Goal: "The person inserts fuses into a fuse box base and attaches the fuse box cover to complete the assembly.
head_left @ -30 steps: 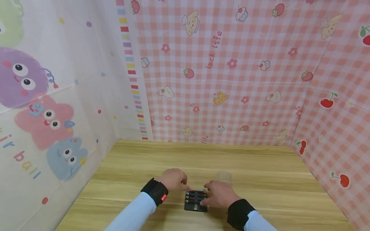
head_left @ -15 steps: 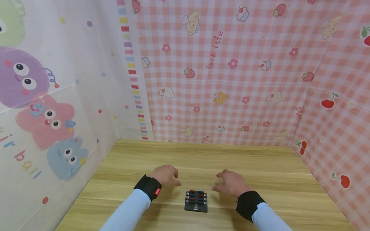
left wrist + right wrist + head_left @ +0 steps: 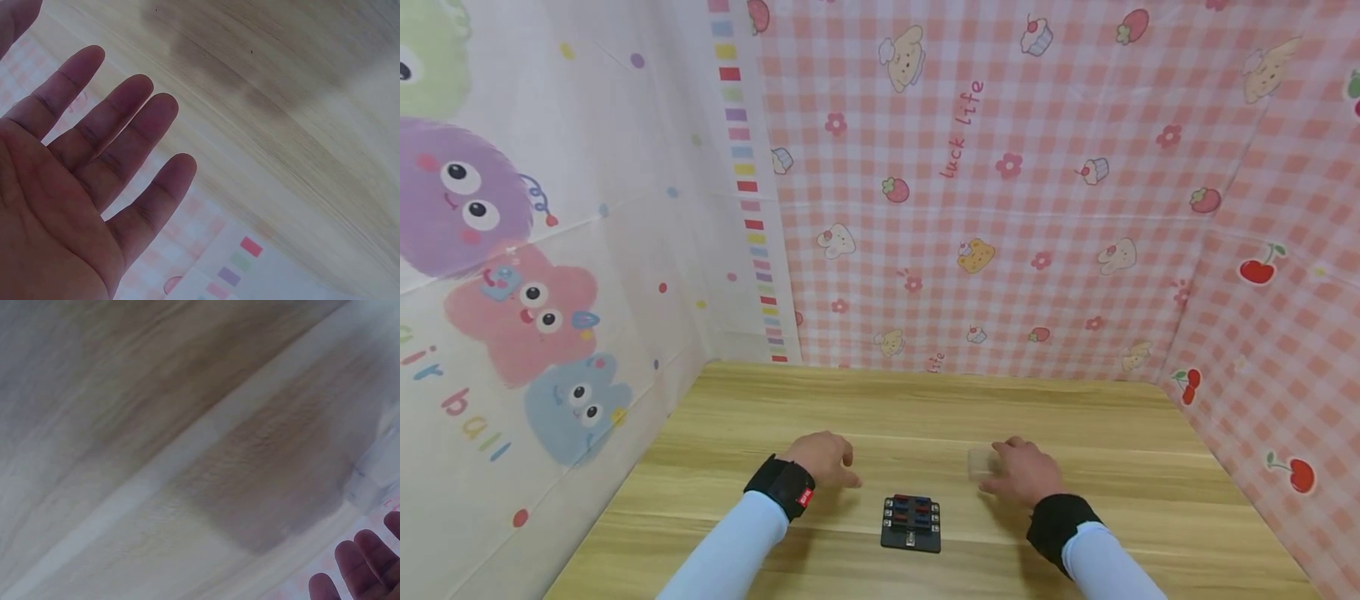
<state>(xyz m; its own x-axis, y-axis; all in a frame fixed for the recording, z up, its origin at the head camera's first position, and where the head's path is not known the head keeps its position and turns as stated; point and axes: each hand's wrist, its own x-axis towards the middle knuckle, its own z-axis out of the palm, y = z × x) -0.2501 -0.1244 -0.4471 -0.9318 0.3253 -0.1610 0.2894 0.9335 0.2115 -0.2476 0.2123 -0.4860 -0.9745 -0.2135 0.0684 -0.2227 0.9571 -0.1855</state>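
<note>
A black fuse block (image 3: 911, 523) with red and blue blade fuses lies flat on the wooden table in the head view. To its upper left is my left hand (image 3: 820, 460), held over the table with nothing in it; the left wrist view shows its spread fingers (image 3: 164, 115). My right hand (image 3: 1028, 472) is beyond the block on the right, thumb and fingers apart at the near side of a small clear plastic cover (image 3: 979, 464). Part of that clear cover (image 3: 369, 487) shows at the edge of the right wrist view, above my fingertips (image 3: 350, 553).
The wooden table (image 3: 760, 400) runs back to a pink checked cloth (image 3: 970, 200) hung as a wall. A white cartoon-print cloth (image 3: 647, 208) stands along the left side, and more checked cloth (image 3: 1285, 358) along the right.
Both hands have moved off the fuse block, the left one to the left and the right one to the right, towards the clear cover. The block stays where it was.
</note>
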